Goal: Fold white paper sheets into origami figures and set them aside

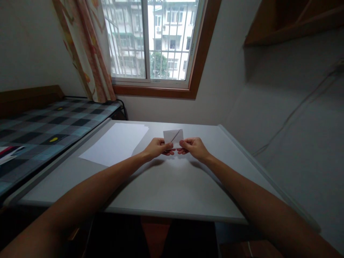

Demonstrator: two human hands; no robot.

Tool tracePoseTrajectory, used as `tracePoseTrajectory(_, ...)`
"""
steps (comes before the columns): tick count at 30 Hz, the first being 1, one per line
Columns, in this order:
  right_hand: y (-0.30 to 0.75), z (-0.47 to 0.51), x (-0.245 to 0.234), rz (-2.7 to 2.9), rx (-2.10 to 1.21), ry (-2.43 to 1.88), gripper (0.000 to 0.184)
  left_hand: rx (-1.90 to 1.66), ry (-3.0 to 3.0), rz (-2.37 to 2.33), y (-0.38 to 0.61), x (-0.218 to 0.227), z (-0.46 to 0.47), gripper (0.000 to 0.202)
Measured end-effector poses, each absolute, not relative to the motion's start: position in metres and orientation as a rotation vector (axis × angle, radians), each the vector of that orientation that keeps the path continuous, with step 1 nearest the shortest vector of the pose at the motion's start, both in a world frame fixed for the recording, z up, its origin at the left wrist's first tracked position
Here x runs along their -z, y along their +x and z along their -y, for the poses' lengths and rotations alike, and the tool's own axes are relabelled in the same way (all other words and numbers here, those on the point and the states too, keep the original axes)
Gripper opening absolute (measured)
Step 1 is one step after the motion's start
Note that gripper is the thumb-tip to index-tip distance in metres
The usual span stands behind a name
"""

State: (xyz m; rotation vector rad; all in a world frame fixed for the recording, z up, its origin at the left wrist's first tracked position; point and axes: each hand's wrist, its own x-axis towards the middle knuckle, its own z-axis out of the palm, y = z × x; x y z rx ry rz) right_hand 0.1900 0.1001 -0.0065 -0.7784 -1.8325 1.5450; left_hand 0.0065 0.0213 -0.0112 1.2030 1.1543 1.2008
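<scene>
A small folded piece of white paper (173, 136) is held up above the white table (166, 186), with a dark diagonal fold line across its face. My left hand (158, 147) pinches its lower left part, thumb in front and fingers behind. At the lower right edge, my right hand (194, 147) grips it the same way. Both sets of fingertips nearly meet beneath the paper. Shadows of the hands fall on the tabletop below.
Several white sheets (118, 141) lie stacked at the table's left. A bed with a checked cover (53, 122) adjoins that side. Behind the table are a barred window (172, 46) and a curtain (88, 50). A cable (292, 111) runs along the right wall, under a wooden shelf (298, 30).
</scene>
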Motion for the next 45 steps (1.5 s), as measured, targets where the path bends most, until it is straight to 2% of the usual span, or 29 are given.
tracePoseTrajectory(7,0.195,-0.104,0.006,1.965,-1.521,-0.802,0.05,-1.424,1.175,-1.176,0.003,0.009,-0.025,0.036)
tracePoseTrajectory(10,0.195,-0.102,0.005,2.007,-1.489,-0.757,0.047,-1.394,1.188,-1.162,0.001,0.01,-0.025,0.037)
tracePoseTrajectory(16,0.195,-0.103,0.006,2.022,-1.189,-0.717,0.046,-1.206,1.168,-1.143,0.002,0.011,-0.024,0.036)
tracePoseTrajectory(23,0.195,-0.105,0.005,1.931,-1.092,-0.796,0.049,-1.119,1.171,-1.211,0.005,0.011,-0.024,0.026)
tracePoseTrajectory(34,0.192,-0.105,0.01,1.851,-1.036,-0.818,0.049,-1.132,1.215,-1.205,0.007,0.014,-0.023,0.023)
tracePoseTrajectory(39,0.194,-0.105,0.008,1.906,-1.022,-0.765,0.044,-1.082,1.286,-1.21,0.004,0.018,-0.025,0.023)
tracePoseTrajectory(43,0.199,-0.102,0.0,2.161,-0.781,-0.652,0.035,-1.244,1.485,-1.203,0.003,0.019,-0.027,0.035)
tracePoseTrajectory(45,0.201,-0.101,-0.003,2.262,-0.674,-0.578,0.03,-1.332,1.633,-1.26,0.005,0.018,-0.027,0.034)
